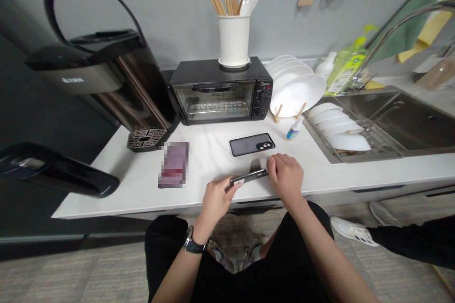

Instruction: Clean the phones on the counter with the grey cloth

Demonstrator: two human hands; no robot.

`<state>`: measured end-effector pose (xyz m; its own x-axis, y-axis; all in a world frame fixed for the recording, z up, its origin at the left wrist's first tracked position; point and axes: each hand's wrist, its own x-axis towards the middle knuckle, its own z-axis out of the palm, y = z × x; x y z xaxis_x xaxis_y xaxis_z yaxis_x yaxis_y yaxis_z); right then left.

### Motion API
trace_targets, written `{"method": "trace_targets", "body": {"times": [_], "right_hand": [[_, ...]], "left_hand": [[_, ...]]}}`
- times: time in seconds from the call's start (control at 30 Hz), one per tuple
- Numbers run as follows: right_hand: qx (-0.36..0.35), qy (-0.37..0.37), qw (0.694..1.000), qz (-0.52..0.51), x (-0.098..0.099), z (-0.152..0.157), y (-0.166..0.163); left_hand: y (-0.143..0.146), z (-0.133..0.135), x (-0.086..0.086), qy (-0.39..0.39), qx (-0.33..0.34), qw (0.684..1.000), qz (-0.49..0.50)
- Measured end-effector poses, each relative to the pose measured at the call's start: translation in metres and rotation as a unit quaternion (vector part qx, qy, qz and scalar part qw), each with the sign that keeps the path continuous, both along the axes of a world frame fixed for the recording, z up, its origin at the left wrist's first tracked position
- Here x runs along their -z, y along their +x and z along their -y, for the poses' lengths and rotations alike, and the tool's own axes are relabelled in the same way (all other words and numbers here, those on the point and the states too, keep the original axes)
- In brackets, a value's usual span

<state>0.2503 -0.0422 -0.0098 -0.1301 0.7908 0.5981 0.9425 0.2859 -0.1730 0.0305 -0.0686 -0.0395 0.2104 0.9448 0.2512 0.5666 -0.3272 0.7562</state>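
Observation:
Both my hands hold a dark phone (248, 177) edge-up just above the white counter (124, 184) near its front edge. My left hand (217, 199) pinches its left end. My right hand (286, 176) is curled over its right end. A black phone case (251, 144) with a camera cutout lies flat on the counter just behind the phone. A small white bottle with a blue label (295, 130) stands to the case's right.
A black toaster oven (220, 91) carries a white utensil holder (233, 38) with chopsticks. White plates (296, 86) stand in a rack. Bowls (341, 128) lie beside the sink (408, 118). A water dispenser (106, 71) stands at left. A blurred flat object (174, 164) lies on the counter. Another person's leg and shoe (351, 231) are at right.

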Motion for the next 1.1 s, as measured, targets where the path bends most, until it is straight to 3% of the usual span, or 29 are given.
{"method": "trace_targets", "body": {"times": [0.07,0.1,0.23,0.3,0.37,0.43,0.53,0.6,0.67,0.73,0.77,0.83,0.93,1.0,1.03,1.1], "right_hand": [[0.042,-0.010,0.999,-0.006,-0.006,-0.001,-0.003],[0.024,-0.015,1.000,-0.002,-0.008,0.002,-0.012],[-0.203,-0.014,0.978,0.054,-0.003,0.024,-0.058],[-0.248,0.021,0.966,0.069,0.003,0.027,-0.057],[-0.188,0.039,0.980,0.046,0.006,0.021,-0.039],[-0.075,0.032,0.997,0.007,0.003,0.011,-0.019],[0.033,0.003,0.999,-0.015,-0.007,0.006,-0.021],[-0.011,-0.015,1.000,-0.003,-0.009,0.011,-0.045],[-0.132,-0.011,0.991,0.022,-0.005,0.021,-0.068],[-0.235,0.009,0.971,0.050,0.002,0.029,-0.075],[-0.251,0.016,0.966,0.056,0.005,0.030,-0.070],[-0.212,0.014,0.976,0.046,0.008,0.025,-0.045],[-0.058,-0.003,0.998,-0.001,0.001,0.008,-0.007],[0.021,-0.010,1.000,-0.016,-0.007,0.002,-0.005],[0.031,-0.014,0.999,-0.016,-0.010,0.002,-0.013],[-0.030,-0.027,0.999,0.003,-0.010,0.010,-0.039]], "left_hand": [[0.001,0.000,-0.001,0.001,-0.002,1.000,0.004],[0.001,0.001,-0.001,0.005,-0.005,1.000,-0.004],[-0.002,0.000,0.002,0.019,-0.016,0.998,-0.061],[-0.004,-0.001,0.003,0.022,-0.022,0.997,-0.074],[-0.003,-0.001,0.003,0.019,-0.018,0.998,-0.063],[-0.001,0.000,0.001,0.011,-0.010,0.999,-0.039],[0.001,0.000,-0.001,0.006,-0.007,1.000,-0.024],[-0.001,0.000,0.000,0.013,-0.010,0.999,-0.050],[-0.003,-0.001,0.002,0.020,-0.012,0.996,-0.082],[-0.005,-0.002,0.003,0.025,-0.017,0.995,-0.099],[-0.005,-0.002,0.003,0.026,-0.019,0.995,-0.099],[-0.005,-0.002,0.002,0.022,-0.019,0.996,-0.088],[-0.002,-0.002,-0.001,0.002,-0.010,0.999,-0.042],[0.000,-0.002,-0.003,-0.008,-0.008,1.000,-0.018],[0.000,-0.002,-0.004,-0.008,-0.009,1.000,-0.018],[-0.002,-0.003,-0.004,0.000,-0.010,0.999,-0.030]]}}
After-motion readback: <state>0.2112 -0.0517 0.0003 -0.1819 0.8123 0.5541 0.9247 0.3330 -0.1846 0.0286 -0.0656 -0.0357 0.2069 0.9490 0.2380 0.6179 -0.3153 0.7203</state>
